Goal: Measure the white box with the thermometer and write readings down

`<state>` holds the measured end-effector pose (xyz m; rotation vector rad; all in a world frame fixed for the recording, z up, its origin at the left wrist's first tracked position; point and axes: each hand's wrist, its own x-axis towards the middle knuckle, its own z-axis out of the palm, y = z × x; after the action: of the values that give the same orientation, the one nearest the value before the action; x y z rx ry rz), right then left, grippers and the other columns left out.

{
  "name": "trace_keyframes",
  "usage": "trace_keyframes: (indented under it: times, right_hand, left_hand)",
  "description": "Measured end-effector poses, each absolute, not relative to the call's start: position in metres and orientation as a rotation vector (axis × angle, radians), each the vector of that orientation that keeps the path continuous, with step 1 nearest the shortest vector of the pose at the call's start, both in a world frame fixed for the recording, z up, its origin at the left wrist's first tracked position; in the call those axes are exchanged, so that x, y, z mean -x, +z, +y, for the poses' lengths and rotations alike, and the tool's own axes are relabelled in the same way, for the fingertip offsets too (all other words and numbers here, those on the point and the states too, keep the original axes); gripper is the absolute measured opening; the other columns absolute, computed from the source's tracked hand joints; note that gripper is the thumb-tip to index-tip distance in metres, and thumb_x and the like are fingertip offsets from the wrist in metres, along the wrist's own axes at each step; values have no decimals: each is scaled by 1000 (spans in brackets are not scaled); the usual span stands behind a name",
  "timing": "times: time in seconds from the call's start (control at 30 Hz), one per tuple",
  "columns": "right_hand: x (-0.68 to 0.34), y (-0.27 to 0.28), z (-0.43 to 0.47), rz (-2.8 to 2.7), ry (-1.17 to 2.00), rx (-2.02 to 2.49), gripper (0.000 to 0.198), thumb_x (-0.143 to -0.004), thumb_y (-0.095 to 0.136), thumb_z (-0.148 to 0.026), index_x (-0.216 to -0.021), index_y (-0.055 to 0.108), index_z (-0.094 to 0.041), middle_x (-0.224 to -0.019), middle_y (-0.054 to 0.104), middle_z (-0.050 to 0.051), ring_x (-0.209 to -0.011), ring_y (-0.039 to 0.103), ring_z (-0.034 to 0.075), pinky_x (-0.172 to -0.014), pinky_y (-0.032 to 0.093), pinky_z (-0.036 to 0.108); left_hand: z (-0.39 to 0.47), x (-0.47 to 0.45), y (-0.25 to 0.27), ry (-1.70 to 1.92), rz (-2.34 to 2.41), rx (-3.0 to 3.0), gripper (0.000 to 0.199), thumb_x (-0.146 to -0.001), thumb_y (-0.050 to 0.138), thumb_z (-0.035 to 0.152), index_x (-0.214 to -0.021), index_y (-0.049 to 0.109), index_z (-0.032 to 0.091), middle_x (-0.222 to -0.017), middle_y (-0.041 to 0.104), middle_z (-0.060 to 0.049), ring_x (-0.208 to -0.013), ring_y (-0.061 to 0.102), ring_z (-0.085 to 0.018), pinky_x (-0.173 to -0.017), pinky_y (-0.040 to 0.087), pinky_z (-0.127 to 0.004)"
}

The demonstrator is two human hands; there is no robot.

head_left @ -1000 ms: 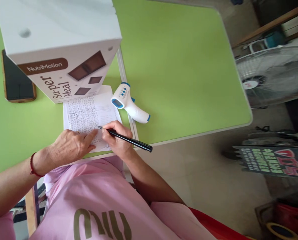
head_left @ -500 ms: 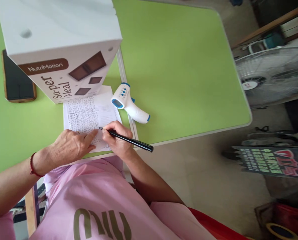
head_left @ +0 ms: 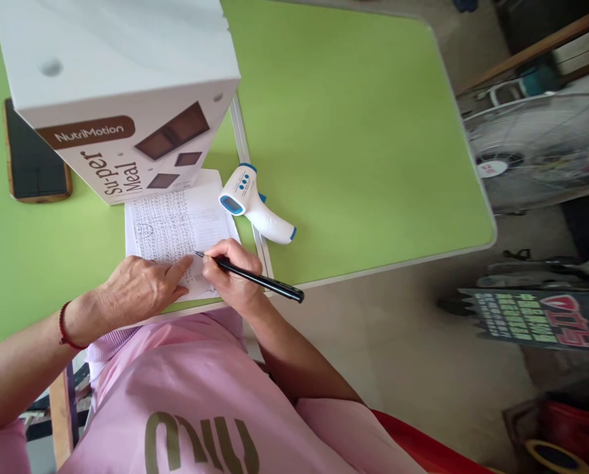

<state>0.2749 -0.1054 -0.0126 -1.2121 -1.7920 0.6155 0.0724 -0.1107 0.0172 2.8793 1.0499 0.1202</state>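
A black pen [head_left: 255, 278] is gripped in my right hand [head_left: 232, 276], its tip on or just above a sheet of paper [head_left: 163, 224] dense with handwriting. My left hand [head_left: 143, 286] lies flat over the lower left of the paper, fingers stretched out and the index finger pointing toward the pen tip. A white and blue infrared thermometer [head_left: 257, 207] rests partly on the paper's right edge. Behind the paper stands a tall white box [head_left: 121, 141] printed "NutriMotion" that covers the paper's far end.
Left of the box lies a dark phone [head_left: 37, 155] in a brown case. The green table [head_left: 363, 145] extends to the right, with a seam beside the paper. Past its right edge are a fan [head_left: 536, 155] and a printed sign [head_left: 541, 319].
The pen and right hand have shifted very slightly to the right. Everything else on the table stays in place.
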Motion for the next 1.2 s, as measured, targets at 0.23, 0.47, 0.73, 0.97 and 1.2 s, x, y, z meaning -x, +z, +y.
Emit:
trace_keyframes:
  times: [0.23, 0.47, 0.73, 0.97, 1.2]
  right_hand:
    - [-276, -14, -106, -1723, 596, 1271, 10, -84, 58, -21, -75, 55, -23, -56, 56, -7, -47, 50, 9, -49, 43, 22]
    - [-275, -13, -105, -1751, 562, 1287, 11, -84, 56, -22, -73, 54, -23, -56, 56, -6, -48, 50, 9, -49, 43, 22]
    - [-278, -13, -105, -1739, 606, 1261, 13, -84, 57, -22, -71, 53, -23, -55, 56, -7, -47, 48, 9, -47, 42, 21]
    - [-278, -16, -106, -1740, 622, 1276, 10, -86, 59, -25, -76, 57, -23, -56, 57, -7, -47, 50, 9, -48, 43, 22]
    - [-278, -16, -107, -1758, 608, 1265, 10, -86, 60, -22, -76, 57, -23, -57, 57, -7, -50, 52, 9, -51, 44, 21]
  left_hand:
    - [-111, -73, 18, 165, 1046, -2883, 36, -101, 48, 32, -127, 53, 7, -62, 66, -1, -43, 58, -18, -37, 28, -29]
    - [-111, -72, 17, 134, 1051, -2862, 35, -101, 46, 32, -127, 52, 9, -67, 69, -3, -45, 60, -18, -38, 26, -28]
    - [-111, -72, 18, 171, 1034, -2882, 35, -102, 46, 31, -126, 52, 7, -64, 67, -2, -43, 58, -19, -37, 26, -29]
    - [-110, -72, 18, 171, 1042, -2876, 35, -102, 45, 32, -127, 51, 7, -64, 67, -2, -43, 58, -19, -37, 25, -29]
    - [-111, -72, 16, 166, 1045, -2876, 35, -102, 46, 32, -128, 50, 9, -68, 70, -3, -45, 60, -18, -38, 25, -28]
